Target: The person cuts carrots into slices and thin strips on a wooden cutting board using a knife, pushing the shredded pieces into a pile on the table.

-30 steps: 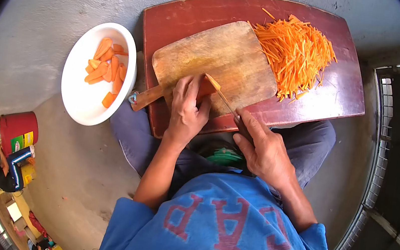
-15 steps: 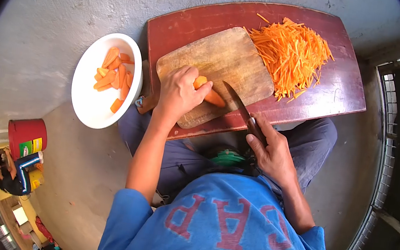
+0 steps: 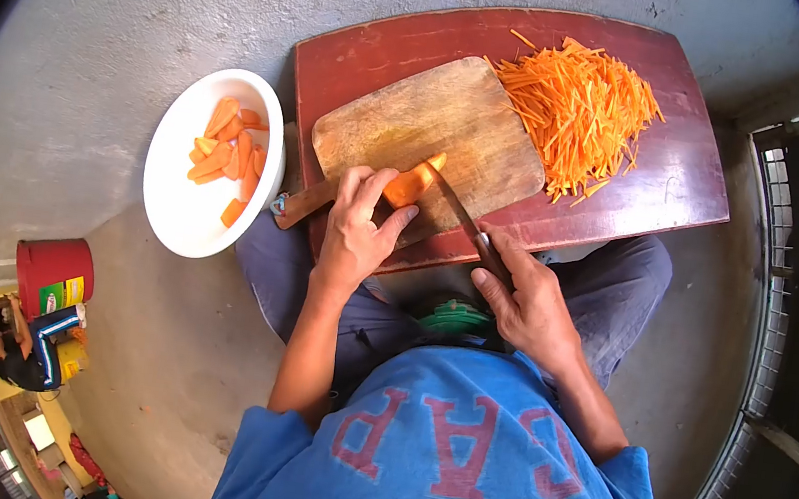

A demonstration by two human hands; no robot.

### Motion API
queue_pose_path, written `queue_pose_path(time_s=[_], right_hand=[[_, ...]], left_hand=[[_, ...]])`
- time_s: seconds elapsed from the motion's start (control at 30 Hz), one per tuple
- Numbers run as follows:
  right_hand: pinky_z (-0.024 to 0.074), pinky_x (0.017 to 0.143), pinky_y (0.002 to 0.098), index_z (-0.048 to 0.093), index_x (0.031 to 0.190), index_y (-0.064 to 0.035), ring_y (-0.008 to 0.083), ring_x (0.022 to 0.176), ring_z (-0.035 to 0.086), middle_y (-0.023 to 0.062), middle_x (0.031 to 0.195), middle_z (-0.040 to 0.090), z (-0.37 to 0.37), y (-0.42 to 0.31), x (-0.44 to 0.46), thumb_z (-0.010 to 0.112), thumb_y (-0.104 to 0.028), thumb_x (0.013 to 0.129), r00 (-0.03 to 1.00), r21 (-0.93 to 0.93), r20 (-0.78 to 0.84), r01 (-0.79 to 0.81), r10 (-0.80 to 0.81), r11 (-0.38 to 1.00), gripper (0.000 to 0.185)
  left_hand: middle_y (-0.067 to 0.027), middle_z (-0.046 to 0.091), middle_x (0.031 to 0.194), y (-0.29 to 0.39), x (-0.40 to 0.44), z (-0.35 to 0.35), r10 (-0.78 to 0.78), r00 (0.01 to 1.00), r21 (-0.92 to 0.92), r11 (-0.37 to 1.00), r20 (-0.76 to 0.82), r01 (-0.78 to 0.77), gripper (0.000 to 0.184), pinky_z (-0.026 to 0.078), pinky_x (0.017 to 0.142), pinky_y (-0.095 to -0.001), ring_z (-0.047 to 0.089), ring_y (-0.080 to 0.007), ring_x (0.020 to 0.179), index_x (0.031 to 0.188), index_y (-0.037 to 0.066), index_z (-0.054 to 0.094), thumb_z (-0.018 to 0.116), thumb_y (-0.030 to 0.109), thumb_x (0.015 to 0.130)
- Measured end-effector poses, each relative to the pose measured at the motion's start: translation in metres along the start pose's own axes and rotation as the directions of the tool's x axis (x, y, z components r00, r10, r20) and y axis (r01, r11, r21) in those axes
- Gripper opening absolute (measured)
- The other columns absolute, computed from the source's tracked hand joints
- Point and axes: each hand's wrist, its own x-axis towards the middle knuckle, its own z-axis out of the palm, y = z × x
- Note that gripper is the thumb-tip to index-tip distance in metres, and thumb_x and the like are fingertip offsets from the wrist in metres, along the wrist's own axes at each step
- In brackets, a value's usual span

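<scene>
My left hand (image 3: 360,227) grips a piece of carrot (image 3: 409,188) between thumb and fingers over the lower part of the wooden cutting board (image 3: 438,108). My right hand (image 3: 532,297) is wrapped round the dark handle of a knife (image 3: 459,207). The blade points up and left, and its tip reaches the carrot's right end. To the right of the board lies a heap of carrot strips (image 3: 579,112). The board rests on a dark red table (image 3: 365,48), its handle (image 3: 302,206) sticking out at lower left.
A white basin (image 3: 169,159) with several carrot pieces (image 3: 226,151) stands left of the table. My crossed legs are under the table's near edge. A red bucket (image 3: 49,264) and another person (image 3: 33,353) are at far left. A metal grille (image 3: 777,259) runs along the right.
My left hand has drawn toward me and turned the carrot, which now points up and right. The knife has shifted slightly left, bringing its tip to the carrot.
</scene>
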Motion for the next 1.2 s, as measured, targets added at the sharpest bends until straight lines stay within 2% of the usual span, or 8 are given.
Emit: queue_pose_path(time_s=[0.2, 0.3, 0.5, 0.73, 0.83, 0.9, 1.0, 1.2], right_hand=[[0.0633, 0.098, 0.0517, 0.055, 0.158, 0.002, 0.0493, 0.121, 0.075, 0.03, 0.134, 0.075, -0.003, -0.016, -0.002, 0.075, -0.013, 0.109, 0.996, -0.08, 0.093, 0.01, -0.003, 0.997, 0.055], [0.0635, 0.097, 0.0518, 0.055, 0.158, 0.0022, 0.0501, 0.12, 0.075, 0.0306, 0.134, 0.075, -0.009, -0.023, -0.002, 0.075, -0.013, 0.108, 0.993, -0.148, 0.119, 0.003, 0.015, 0.989, 0.056], [0.0639, 0.095, 0.0515, 0.055, 0.159, 0.0022, 0.0512, 0.119, 0.075, 0.0317, 0.133, 0.075, -0.01, -0.018, 0.005, 0.075, -0.013, 0.108, 0.996, -0.157, 0.08, -0.017, 0.029, 0.988, 0.057], [0.0649, 0.092, 0.0534, 0.054, 0.16, 0.0007, 0.0514, 0.115, 0.076, 0.0306, 0.13, 0.076, -0.004, -0.017, 0.01, 0.075, -0.014, 0.108, 0.991, -0.133, 0.13, 0.034, -0.017, 0.99, 0.058], [0.0655, 0.09, 0.0545, 0.053, 0.161, 0.0001, 0.0522, 0.111, 0.077, 0.0308, 0.13, 0.075, -0.009, -0.025, 0.009, 0.075, -0.014, 0.107, 0.985, -0.25, 0.165, -0.001, 0.044, 0.968, 0.06], [0.0654, 0.09, 0.0549, 0.053, 0.161, -0.0001, 0.0527, 0.11, 0.077, 0.0311, 0.13, 0.075, -0.011, -0.022, 0.009, 0.076, -0.015, 0.107, 0.987, -0.234, 0.157, -0.001, 0.039, 0.972, 0.06], [0.0652, 0.089, 0.0554, 0.054, 0.16, -0.0005, 0.0529, 0.109, 0.077, 0.0313, 0.129, 0.075, -0.012, -0.018, 0.009, 0.076, -0.015, 0.106, 0.989, -0.217, 0.146, 0.014, 0.018, 0.976, 0.06], [0.0647, 0.088, 0.0559, 0.055, 0.158, -0.0001, 0.0533, 0.108, 0.077, 0.0314, 0.125, 0.076, -0.015, -0.017, 0.013, 0.077, -0.016, 0.106, 0.99, -0.232, 0.14, 0.033, -0.001, 0.972, 0.058]], left_hand=[[-0.0163, 0.068, 0.134, -0.01, -0.003, 0.018, 0.155, 0.979, 0.031, 0.988, -0.13, -0.152, 0.045, 0.058, 0.1, -0.0445, 0.071, -0.0363, 0.118, 0.134, 0.001, 0.073, 0.09, 0.008, 0.094], [-0.0189, 0.067, 0.134, -0.014, -0.004, 0.024, 0.157, 0.978, 0.048, 0.987, -0.134, -0.152, 0.045, 0.055, 0.105, -0.0511, 0.068, -0.0415, 0.122, 0.136, 0.003, 0.072, 0.086, 0.005, 0.092], [-0.0208, 0.067, 0.134, -0.009, -0.004, 0.027, 0.187, 0.966, 0.116, 0.979, -0.179, -0.168, 0.043, 0.055, 0.108, -0.0505, 0.068, -0.043, 0.124, 0.138, 0.001, 0.07, 0.083, 0.009, 0.098], [-0.0226, 0.06, 0.143, -0.013, -0.007, 0.029, 0.228, 0.97, 0.254, 0.946, -0.088, -0.199, 0.043, 0.052, 0.108, -0.0538, 0.064, -0.0449, 0.124, 0.141, 0.001, 0.07, 0.078, 0.007, 0.099], [-0.0228, 0.057, 0.143, -0.011, -0.007, 0.029, 0.24, 0.969, 0.294, 0.932, -0.064, -0.211, 0.045, 0.05, 0.108, -0.0545, 0.062, -0.0457, 0.125, 0.143, 0.003, 0.07, 0.076, 0.008, 0.099], [-0.023, 0.056, 0.143, -0.01, -0.006, 0.028, 0.24, 0.969, 0.315, 0.925, -0.051, -0.213, 0.046, 0.05, 0.109, -0.0551, 0.061, -0.0462, 0.127, 0.144, 0.004, 0.07, 0.076, 0.008, 0.098], [-0.0227, 0.057, 0.14, -0.013, -0.005, 0.029, 0.295, 0.953, 0.359, 0.898, -0.067, -0.253, 0.049, 0.051, 0.098, -0.0526, 0.064, -0.0401, 0.113, 0.143, 0.006, 0.072, 0.079, 0.011, 0.095], [-0.0237, 0.056, 0.142, -0.012, -0.005, 0.03, 0.293, 0.955, 0.388, 0.886, -0.042, -0.255, 0.052, 0.05, 0.098, -0.0532, 0.063, -0.0411, 0.114, 0.147, 0.011, 0.072, 0.077, 0.012, 0.095]])
